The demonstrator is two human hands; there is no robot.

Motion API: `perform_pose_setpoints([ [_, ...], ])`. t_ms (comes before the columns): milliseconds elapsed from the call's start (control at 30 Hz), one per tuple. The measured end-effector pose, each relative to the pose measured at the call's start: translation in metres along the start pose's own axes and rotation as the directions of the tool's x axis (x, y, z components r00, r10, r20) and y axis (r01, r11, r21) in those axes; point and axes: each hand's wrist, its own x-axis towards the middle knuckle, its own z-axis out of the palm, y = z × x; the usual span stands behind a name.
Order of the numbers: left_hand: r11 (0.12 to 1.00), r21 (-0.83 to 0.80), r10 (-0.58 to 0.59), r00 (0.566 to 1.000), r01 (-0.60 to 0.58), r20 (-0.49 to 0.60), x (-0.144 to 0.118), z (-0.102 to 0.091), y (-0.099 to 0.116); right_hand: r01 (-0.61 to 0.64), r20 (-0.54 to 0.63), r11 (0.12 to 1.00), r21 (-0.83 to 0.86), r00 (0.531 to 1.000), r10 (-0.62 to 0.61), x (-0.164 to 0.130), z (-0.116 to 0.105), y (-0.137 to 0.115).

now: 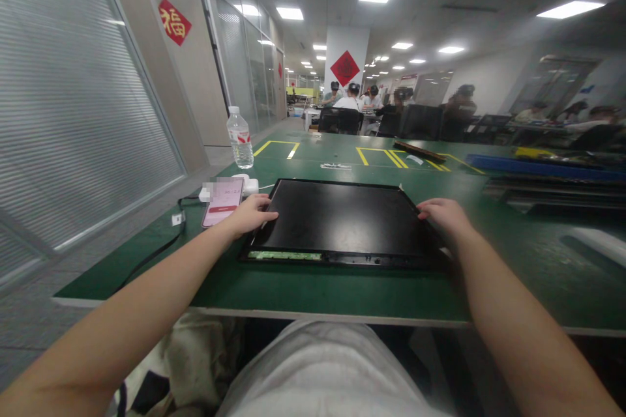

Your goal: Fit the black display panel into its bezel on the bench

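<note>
Resting flat and open — left hand [250, 214], right hand [446, 215] — on the black panel's [342, 218] side edges.

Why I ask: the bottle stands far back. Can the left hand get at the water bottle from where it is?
Probably yes: the left hand rests on the black panel, and only the phone lies toward the water bottle.

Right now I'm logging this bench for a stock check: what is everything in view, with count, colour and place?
Flat panel: one, black, middle of the table, a green strip along its near edge.
Phone: one, pink screen lit, left of the panel.
Charger block: one, white, behind the phone.
Water bottle: one, clear with red label, far left edge.
Table: one, green with yellow markings.
People: several, seated at far tables.
Left hand: on the panel's left edge.
Right hand: on the panel's right edge.
</note>
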Motion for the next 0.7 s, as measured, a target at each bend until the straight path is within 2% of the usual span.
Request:
perform_pose_setpoints([
  [267, 1.000, -0.004, -0.001, 0.998, 0.001, 0.067, 0.005, 0.001, -0.011, -0.025, 0.003, 0.999, 0.036, 1.000, 0.025, -0.002, 0.001, -0.002],
  [700, 0.998, 0.052, 0.021, 0.998, -0.024, 0.066, 0.006, 0.003, -0.015, -0.042, 0.016, 0.996, 0.073, 0.999, 0.041, -0.005, 0.000, -0.005],
])
